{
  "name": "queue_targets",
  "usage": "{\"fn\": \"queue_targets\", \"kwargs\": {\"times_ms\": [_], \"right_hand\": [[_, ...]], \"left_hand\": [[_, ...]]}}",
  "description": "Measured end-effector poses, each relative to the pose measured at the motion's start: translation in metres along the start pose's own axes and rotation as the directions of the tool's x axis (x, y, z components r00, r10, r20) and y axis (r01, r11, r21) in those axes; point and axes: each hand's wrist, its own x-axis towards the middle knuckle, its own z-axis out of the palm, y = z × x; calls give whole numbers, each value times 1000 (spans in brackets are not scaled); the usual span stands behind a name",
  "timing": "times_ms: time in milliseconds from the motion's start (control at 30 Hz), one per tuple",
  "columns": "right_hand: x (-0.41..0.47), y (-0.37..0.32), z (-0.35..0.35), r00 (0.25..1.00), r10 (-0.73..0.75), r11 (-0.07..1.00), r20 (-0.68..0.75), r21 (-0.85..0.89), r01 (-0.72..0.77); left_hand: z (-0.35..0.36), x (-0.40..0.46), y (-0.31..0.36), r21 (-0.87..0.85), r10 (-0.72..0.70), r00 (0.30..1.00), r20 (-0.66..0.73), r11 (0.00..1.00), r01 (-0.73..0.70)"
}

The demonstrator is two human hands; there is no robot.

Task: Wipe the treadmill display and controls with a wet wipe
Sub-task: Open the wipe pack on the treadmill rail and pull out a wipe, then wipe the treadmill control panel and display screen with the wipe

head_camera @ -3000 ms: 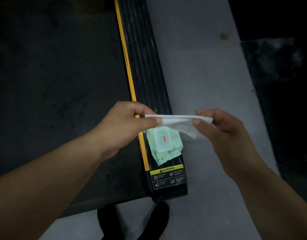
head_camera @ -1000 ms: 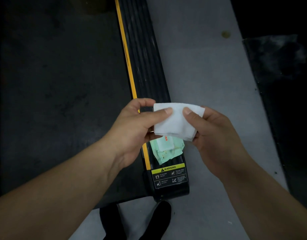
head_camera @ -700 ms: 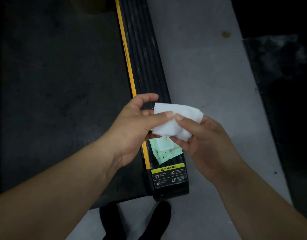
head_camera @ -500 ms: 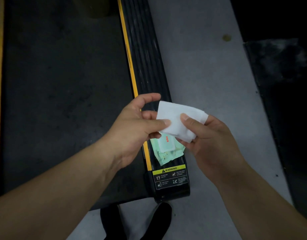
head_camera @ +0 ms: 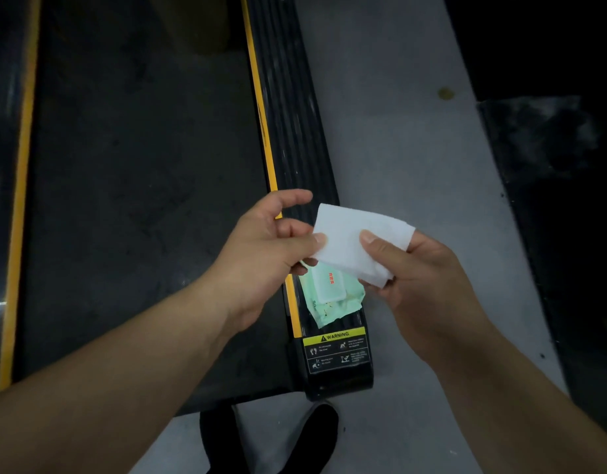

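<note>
A folded white wet wipe (head_camera: pixel 350 239) is held flat above the treadmill's right side rail (head_camera: pixel 288 131). My right hand (head_camera: pixel 421 278) holds it, thumb pressed on top and fingers underneath. My left hand (head_camera: pixel 264 254) pinches the wipe's left edge with its thumb, while the index finger is lifted clear. Below the wipe, a pale green wipes pack (head_camera: pixel 332 295) with a white lid lies on the rail. The treadmill display and controls are out of view.
The dark treadmill belt (head_camera: pixel 141 165) fills the left, edged by yellow stripes. A yellow warning label (head_camera: pixel 336 348) marks the rail's near end. Grey floor (head_camera: pixel 415 148) runs to the right, beside a dark mat (head_camera: pixel 551 148). A dark shoe (head_camera: pixel 315 436) shows at the bottom.
The wipe went from stretched between both hands to folded into a small rectangle. It now rests mostly in my right hand, and my left index finger has lifted off.
</note>
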Motion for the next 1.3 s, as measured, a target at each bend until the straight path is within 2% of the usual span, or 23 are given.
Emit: {"fn": "queue_targets", "kwargs": {"times_ms": [100, 200, 267, 367, 467, 567, 667, 867, 1067, 1300], "right_hand": [[-12, -31, 1, 984, -161, 976, -77, -158, 148], [-24, -77, 8, 936, -350, 834, -45, -471, 289], [-34, -115, 16, 903, -430, 712, 9, -611, 346], [-50, -179, 36, 806, -583, 477, 98, -762, 437], [-68, -251, 60, 667, -713, 242, 218, -815, 526], [-90, -325, 97, 511, -784, 27, 353, -802, 597], [-117, -393, 143, 390, -815, -99, 428, -767, 634], [-174, -494, 240, 245, -809, -268, 534, -706, 655], [-222, -556, 327, 70, -804, -429, 591, -657, 620], [-252, -593, 392, -13, -798, -494, 603, -642, 586]], "left_hand": [[-8, -11, 20, 168, 91, 995, -34, 982, -84], [-24, -24, 60, 436, 210, 977, -21, 882, -180], [-40, -36, 99, 616, 284, 959, 24, 751, -238], [-66, -64, 174, 828, 368, 926, 80, 493, -267], [-95, -104, 260, 944, 389, 917, 88, 262, -202], [-136, -149, 340, 985, 475, 878, 62, 111, -129], [-179, -199, 405, 996, 579, 815, 14, 64, -62], [-253, -293, 490, 1000, 714, 700, -22, 8, 23], [-314, -353, 542, 1000, 753, 657, -18, 2, 25], [-363, -383, 584, 998, 763, 646, 14, -55, 43]]}}
